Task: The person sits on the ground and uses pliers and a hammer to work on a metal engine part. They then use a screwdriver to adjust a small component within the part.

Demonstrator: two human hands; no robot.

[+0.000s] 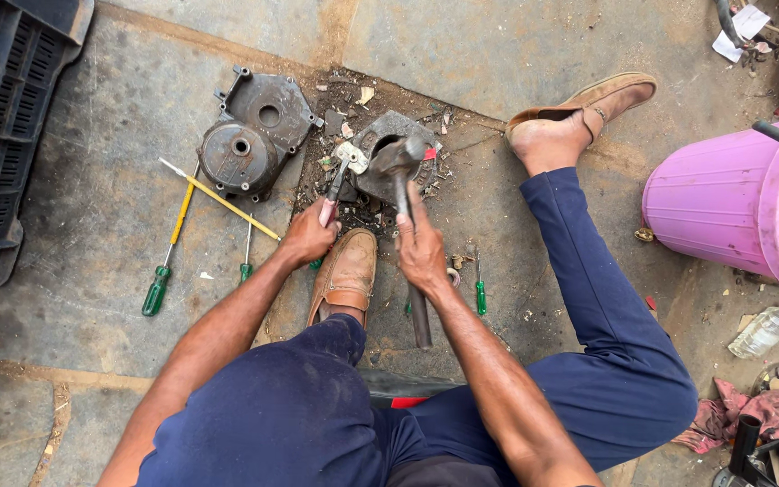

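Head view: both forearms are stretched fwd over the knees, hands low above the concrete floor (92, 271). The left hand (310, 236) is closed round the handle of a chisel-like tool (335, 185), tip set against the small metal casting (398, 162). The right hand (421, 252) is wrapped tight on the hammer (405, 216) shaft; its head sits on the casting, and its long axis runs near-straight away from the person, butt end toward the body. The casting lies amid debris just ahead of the tan shoe (346, 275). Room is open to the left, bar green-handled screwdrivers (169, 261) and a grey engine cover (254, 133). To the right, a pink bucket (714, 203) lies well apart.
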